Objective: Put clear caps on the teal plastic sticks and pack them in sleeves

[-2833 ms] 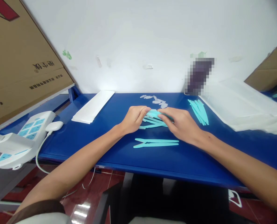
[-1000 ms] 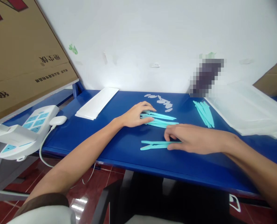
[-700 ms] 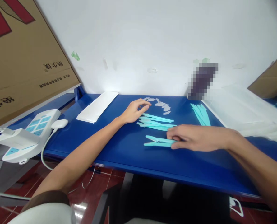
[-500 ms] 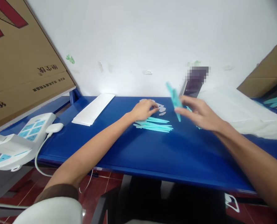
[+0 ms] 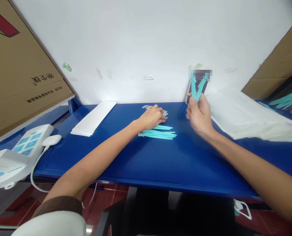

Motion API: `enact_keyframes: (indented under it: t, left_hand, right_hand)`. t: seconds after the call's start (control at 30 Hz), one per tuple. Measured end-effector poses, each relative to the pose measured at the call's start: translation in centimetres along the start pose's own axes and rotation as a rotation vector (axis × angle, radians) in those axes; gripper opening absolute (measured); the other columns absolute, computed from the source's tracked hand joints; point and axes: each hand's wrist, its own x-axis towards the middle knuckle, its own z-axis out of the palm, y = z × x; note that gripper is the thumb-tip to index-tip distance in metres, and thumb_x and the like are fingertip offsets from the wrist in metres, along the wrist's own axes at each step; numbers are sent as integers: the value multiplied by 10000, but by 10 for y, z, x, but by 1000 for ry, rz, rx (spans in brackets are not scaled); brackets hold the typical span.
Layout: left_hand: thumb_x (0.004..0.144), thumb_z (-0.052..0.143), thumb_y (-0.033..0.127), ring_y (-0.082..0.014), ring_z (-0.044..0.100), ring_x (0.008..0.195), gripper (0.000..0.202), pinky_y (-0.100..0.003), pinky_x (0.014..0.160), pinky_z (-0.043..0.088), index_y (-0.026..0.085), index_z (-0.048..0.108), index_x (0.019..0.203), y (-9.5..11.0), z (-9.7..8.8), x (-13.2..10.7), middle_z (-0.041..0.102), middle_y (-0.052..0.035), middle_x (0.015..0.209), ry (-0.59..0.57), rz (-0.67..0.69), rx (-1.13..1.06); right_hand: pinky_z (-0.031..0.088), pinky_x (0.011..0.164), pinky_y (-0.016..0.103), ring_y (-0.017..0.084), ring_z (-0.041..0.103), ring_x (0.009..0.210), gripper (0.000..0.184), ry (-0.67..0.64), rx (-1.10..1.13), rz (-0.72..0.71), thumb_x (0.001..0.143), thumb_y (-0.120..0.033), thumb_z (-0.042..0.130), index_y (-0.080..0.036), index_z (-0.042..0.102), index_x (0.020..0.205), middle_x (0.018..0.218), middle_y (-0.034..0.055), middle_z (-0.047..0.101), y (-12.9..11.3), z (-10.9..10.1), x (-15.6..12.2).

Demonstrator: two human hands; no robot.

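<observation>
My right hand (image 5: 198, 113) is closed around the lower end of slim turquoise plastic strips (image 5: 197, 91), raised in a V in front of a phone (image 5: 204, 86). My left hand (image 5: 152, 116) lies on the table with its fingers curled down over small translucent plastic pieces (image 5: 165, 113); what its fingertips grip, if anything, is hidden. Just below the left hand lies a loose pile of turquoise strips (image 5: 158, 134), partly overlapping and pointing mostly sideways.
On the blue table (image 5: 141, 164), a long white packet (image 5: 94, 118) lies to the left and white sheeting (image 5: 246, 118) to the right. A power strip (image 5: 29, 144) with a charger stands at the left edge. Cardboard boxes (image 5: 25, 65) flank the white wall.
My right hand has turned upright and its strips now form a V before the phone. My left hand stays over the translucent pieces, its fingers closer together. The view has shifted slightly.
</observation>
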Motion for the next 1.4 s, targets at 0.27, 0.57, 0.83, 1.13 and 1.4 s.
enact_keyframes:
  t: [0.27,0.57,0.83,1.13,1.4]
  left_hand:
    - [868,681,227,-208,675,820,176,-313,757,448,160,807,972,-28,2,-6,783,-77,960,-28,-123,-414]
    - [869,696,295,-169,628,717,159,-275,682,441,143,738,883,-32,1,-11,734,-53,830,-72,-242,-478]
    - [900,635,280,-197,666,768,127,-286,692,417,187,720,910,-55,3,-37,758,-46,865,91,-279,-369]
    - [887,683,437,-176,646,764,248,-287,712,470,204,766,913,-43,-11,-96,766,-57,894,430,-354,-614]
    - [777,807,432,-180,698,793,304,-315,783,555,154,750,887,-21,-9,-95,763,-69,883,563,-398,-1016]
  right_hand:
    - [183,397,261,110,225,460,372,94,329,298,946,-610,480,-257,593,917,626,-59,253,-10,4,-4]
    - [441,609,290,133,551,573,371,-120,158,191,889,-585,630,-216,631,849,652,-28,556,0,8,-6]
    - [518,859,394,243,725,808,434,-230,58,201,890,-620,609,-195,677,834,776,64,743,-6,7,-6]
    - [577,574,334,201,703,650,405,-301,131,229,921,-572,605,-213,593,1106,754,5,634,-10,8,-15]
    - [466,510,297,142,589,517,269,-409,-121,112,995,-495,503,-242,558,1069,752,-3,644,-16,5,-23]
